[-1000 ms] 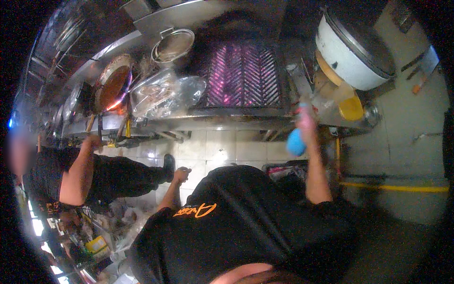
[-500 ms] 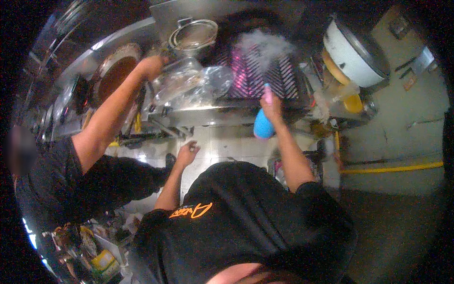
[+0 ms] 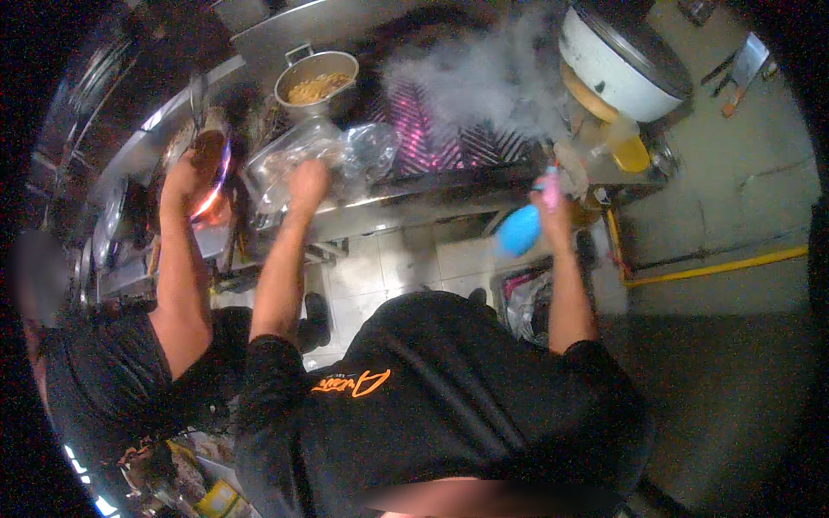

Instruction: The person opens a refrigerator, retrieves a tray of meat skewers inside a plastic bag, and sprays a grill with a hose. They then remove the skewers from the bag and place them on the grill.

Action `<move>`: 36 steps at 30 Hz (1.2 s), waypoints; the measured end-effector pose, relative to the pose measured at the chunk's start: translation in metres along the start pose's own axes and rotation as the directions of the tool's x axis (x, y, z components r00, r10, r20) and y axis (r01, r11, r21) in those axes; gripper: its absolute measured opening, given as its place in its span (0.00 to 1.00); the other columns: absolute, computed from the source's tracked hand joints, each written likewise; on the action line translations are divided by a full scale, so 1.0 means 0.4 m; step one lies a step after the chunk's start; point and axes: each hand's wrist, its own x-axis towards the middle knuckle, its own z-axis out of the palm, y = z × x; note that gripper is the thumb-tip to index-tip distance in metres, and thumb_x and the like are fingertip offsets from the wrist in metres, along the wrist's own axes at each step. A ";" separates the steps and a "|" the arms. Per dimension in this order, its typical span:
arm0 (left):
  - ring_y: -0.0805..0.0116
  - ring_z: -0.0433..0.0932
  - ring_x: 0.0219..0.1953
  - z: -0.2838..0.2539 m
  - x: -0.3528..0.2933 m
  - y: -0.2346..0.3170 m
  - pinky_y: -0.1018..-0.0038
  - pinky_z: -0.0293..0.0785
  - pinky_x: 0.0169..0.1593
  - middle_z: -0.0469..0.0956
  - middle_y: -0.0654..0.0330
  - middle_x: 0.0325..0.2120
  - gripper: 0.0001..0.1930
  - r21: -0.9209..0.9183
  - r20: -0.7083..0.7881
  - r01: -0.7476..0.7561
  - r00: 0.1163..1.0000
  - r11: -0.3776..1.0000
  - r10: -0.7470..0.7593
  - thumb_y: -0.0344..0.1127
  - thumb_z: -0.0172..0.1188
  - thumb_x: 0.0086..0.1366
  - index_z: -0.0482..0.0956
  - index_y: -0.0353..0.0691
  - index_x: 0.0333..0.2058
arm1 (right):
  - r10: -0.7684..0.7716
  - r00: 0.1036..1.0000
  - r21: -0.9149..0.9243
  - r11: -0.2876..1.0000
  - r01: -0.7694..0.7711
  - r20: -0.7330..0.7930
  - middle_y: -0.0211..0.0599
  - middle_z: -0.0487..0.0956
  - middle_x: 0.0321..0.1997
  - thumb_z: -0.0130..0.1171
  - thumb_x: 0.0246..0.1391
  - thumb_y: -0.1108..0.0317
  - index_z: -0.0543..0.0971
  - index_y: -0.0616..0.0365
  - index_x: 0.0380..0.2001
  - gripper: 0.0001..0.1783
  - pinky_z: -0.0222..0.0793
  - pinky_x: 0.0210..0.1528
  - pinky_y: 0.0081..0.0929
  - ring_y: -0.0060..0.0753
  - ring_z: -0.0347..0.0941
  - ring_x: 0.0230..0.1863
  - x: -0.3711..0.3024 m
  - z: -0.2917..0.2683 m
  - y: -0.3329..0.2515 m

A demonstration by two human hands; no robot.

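My right hand (image 3: 550,205) is wrapped round the neck of a spray bottle (image 3: 519,230) with a blue body and a pink head, in front of the grill's right end. White smoke (image 3: 484,86) spreads above the ridged grill (image 3: 423,142), which glows pink below. Over a clear tray (image 3: 281,155) left of the grill, my left hand (image 3: 309,184) is closed with its fingers curled down; what they hold, if anything, is hidden. Crumpled clear plastic (image 3: 370,148) lies beside that tray.
A co-worker's hand (image 3: 180,183) is at a pan (image 3: 210,148) with flame at its side. Behind the tray stands a metal pot (image 3: 318,79) with yellowish food. A large white pot (image 3: 617,73) and a yellow container (image 3: 633,154) stand right; a yellow pipe (image 3: 734,266) runs along the wall.
My left hand has moved up and forward to the tray. The spray bottle went right with my right hand, away from the grill's front. Smoke has spread; flame shows at the co-worker's pan.
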 end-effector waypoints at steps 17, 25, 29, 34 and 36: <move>0.50 0.74 0.32 0.043 0.189 0.021 0.59 0.68 0.36 0.75 0.49 0.29 0.11 -0.061 0.222 0.083 0.973 0.995 -0.068 0.38 0.48 0.50 0.76 0.39 0.27 | -0.149 0.725 -0.342 0.931 -0.125 -0.672 0.52 0.52 0.59 0.48 0.49 0.50 0.51 0.62 0.56 0.38 0.43 0.60 0.33 0.46 0.47 0.60 0.462 -0.504 0.709; 0.64 0.74 0.24 0.128 0.214 -0.038 0.67 0.69 0.28 0.75 0.56 0.23 0.06 -0.021 0.451 0.144 0.884 0.989 -0.119 0.32 0.50 0.47 0.75 0.38 0.22 | -0.180 0.850 -0.589 0.789 -0.176 -0.495 0.47 0.54 0.58 0.50 0.49 0.55 0.50 0.61 0.56 0.37 0.47 0.58 0.32 0.43 0.52 0.58 0.482 -0.460 0.595; 0.54 0.74 0.24 0.052 0.229 -0.013 0.62 0.69 0.28 0.74 0.51 0.21 0.08 -0.049 0.216 -0.080 0.972 0.996 0.088 0.35 0.52 0.40 0.75 0.38 0.19 | 0.063 0.842 -0.428 0.839 -0.335 -0.536 0.47 0.57 0.57 0.50 0.49 0.57 0.52 0.62 0.56 0.35 0.51 0.56 0.32 0.42 0.55 0.55 0.411 -0.474 0.560; 0.53 0.74 0.26 0.032 0.183 -0.046 0.61 0.69 0.30 0.74 0.50 0.21 0.08 -0.064 0.123 -0.108 0.986 0.992 0.115 0.36 0.52 0.43 0.75 0.38 0.20 | 0.358 0.840 0.002 0.920 -0.392 -0.407 0.46 0.60 0.55 0.51 0.48 0.59 0.54 0.62 0.55 0.33 0.55 0.53 0.31 0.40 0.60 0.52 0.282 -0.314 0.296; 0.53 0.74 0.27 0.026 0.176 -0.070 0.60 0.69 0.31 0.74 0.51 0.21 0.09 -0.024 0.011 -0.238 0.971 0.971 0.239 0.38 0.51 0.45 0.74 0.39 0.20 | 0.243 0.939 0.084 0.970 -0.229 -0.245 0.45 0.65 0.49 0.51 0.48 0.64 0.59 0.63 0.51 0.27 0.58 0.51 0.29 0.36 0.63 0.48 0.222 -0.164 0.157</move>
